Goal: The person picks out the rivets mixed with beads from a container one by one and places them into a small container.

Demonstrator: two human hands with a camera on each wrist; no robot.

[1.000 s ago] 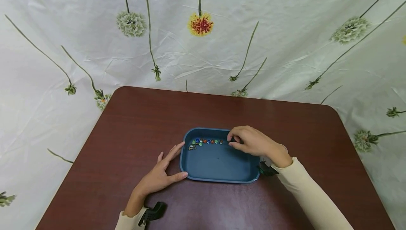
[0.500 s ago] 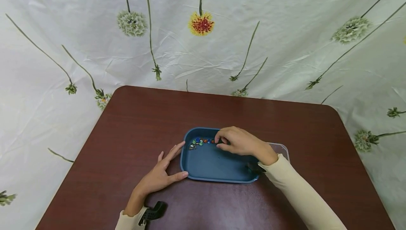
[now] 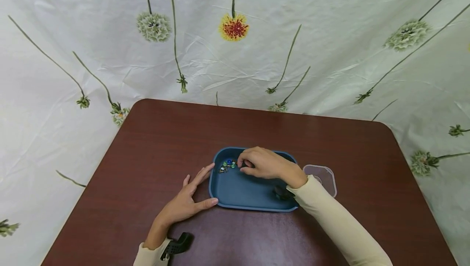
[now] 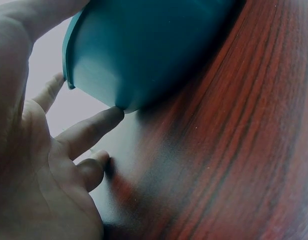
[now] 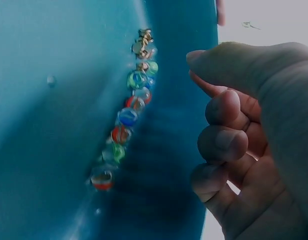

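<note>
A blue tray (image 3: 253, 205) lies on the table. My left hand (image 3: 183, 207) rests at its left side, with thumb and fingertips touching the rim and the fingers spread. Over the tray's back part is my right hand (image 3: 266, 163), its fingers curled and thumb tip close to the index finger. No object shows between them in the right wrist view. Below it, glass marbles (image 5: 128, 117) with coloured swirls form a row. Small gold-coloured pieces (image 5: 143, 45) sit at the row's left end. In the head view the hand covers the row's right part.
A clear plastic container (image 3: 324, 176) stands right of the tray, beside my right sleeve (image 3: 338, 217). The brown wooden table (image 3: 176, 131) surrounds the tray. Behind it hangs a white cloth (image 3: 330, 66) printed with flowers. A tiny round spot (image 5: 51, 80) shows on the tray floor.
My right hand has moved left over the row of marbles, covering more of them and uncovering the clear container on the right. My left hand has stayed at the rim.
</note>
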